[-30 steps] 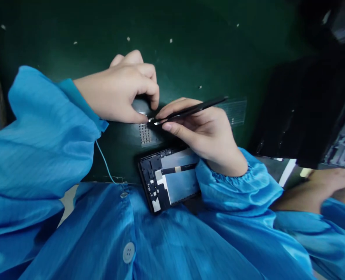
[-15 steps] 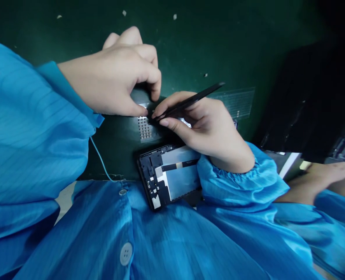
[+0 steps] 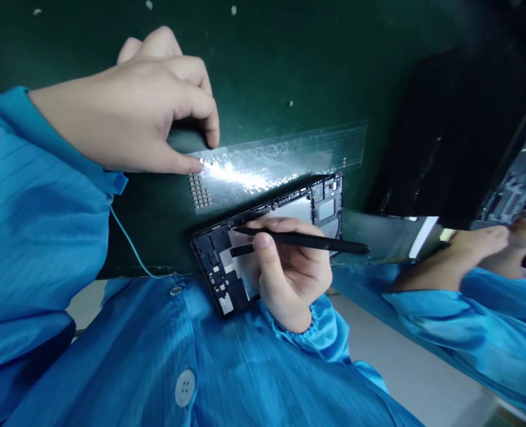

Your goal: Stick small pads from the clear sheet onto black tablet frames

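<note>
My left hand (image 3: 133, 112) rests curled on the green mat, its thumb and forefinger pinching the left end of a clear strip (image 3: 280, 160) that carries rows of tiny square parts (image 3: 199, 191). My right hand (image 3: 289, 270) is closed on black tweezers (image 3: 307, 240), whose tips point left over an opened black phone frame (image 3: 220, 261). The frame lies at the near edge of the mat, partly under my right hand. I cannot make out whether the tweezer tips hold a part.
A green mat (image 3: 289, 59) covers the bench. A black tray (image 3: 458, 130) stands at the right. Another person's hand (image 3: 489, 243) and blue sleeve (image 3: 467, 314) are at the far right. A thin blue cord (image 3: 127, 240) runs from my left cuff.
My right hand has drawn the tweezers back from the strip's left end down to the phone frame. The strip now shows in full. My left hand stays on the strip.
</note>
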`<state>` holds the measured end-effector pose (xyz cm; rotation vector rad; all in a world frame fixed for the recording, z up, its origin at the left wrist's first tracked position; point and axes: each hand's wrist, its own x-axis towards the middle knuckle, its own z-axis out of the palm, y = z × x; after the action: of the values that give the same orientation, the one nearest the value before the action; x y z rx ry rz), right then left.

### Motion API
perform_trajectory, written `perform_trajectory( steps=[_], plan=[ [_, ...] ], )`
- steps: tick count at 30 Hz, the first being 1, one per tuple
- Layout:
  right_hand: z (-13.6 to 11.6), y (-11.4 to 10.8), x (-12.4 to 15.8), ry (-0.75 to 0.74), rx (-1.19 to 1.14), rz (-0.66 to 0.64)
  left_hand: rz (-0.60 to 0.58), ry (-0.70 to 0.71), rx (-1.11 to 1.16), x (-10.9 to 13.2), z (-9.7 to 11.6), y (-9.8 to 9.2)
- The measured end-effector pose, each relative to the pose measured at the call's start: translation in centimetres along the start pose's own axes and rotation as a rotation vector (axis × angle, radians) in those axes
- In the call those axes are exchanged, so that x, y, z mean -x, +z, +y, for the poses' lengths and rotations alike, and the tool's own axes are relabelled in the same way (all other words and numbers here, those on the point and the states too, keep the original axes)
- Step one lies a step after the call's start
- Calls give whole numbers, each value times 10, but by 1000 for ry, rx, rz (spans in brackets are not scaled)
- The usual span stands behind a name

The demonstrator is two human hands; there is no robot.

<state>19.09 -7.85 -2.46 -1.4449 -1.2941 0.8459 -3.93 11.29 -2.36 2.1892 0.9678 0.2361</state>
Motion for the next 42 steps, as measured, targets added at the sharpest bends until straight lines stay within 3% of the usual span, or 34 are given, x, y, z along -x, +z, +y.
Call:
perform_trajectory(
  steps=[5,10,14,17,19,23,30,33,39,42],
  plan=[
    [4,2,-3,-25,46,-29,6,-11,67,0,-3,1],
    [-15,-10,-16,-56,138,-140,10,33,43,1,-5,2],
    [-27,-12,-69,-36,200,-413,14,51,-7,2,-4,1],
    [-19,-3,-109,-41,167,-666,32,59,-37,2,-4,3],
    [-10,3,-123,-29,131,-752,28,50,-42,1,-3,4],
    [-1,7,-124,30,130,-760,12,53,-50,1,-3,4],
    [-10,9,-133,39,161,-811,0,44,-49,0,-4,2],
    [-16,1,-122,70,60,-739,0,33,-69,-1,-2,1],
    [-14,-17,-35,81,88,-94,11,32,-54,-2,-3,3],
    [0,-10,-10,33,78,-30,20,23,-59,-2,-6,4]
  ],
)
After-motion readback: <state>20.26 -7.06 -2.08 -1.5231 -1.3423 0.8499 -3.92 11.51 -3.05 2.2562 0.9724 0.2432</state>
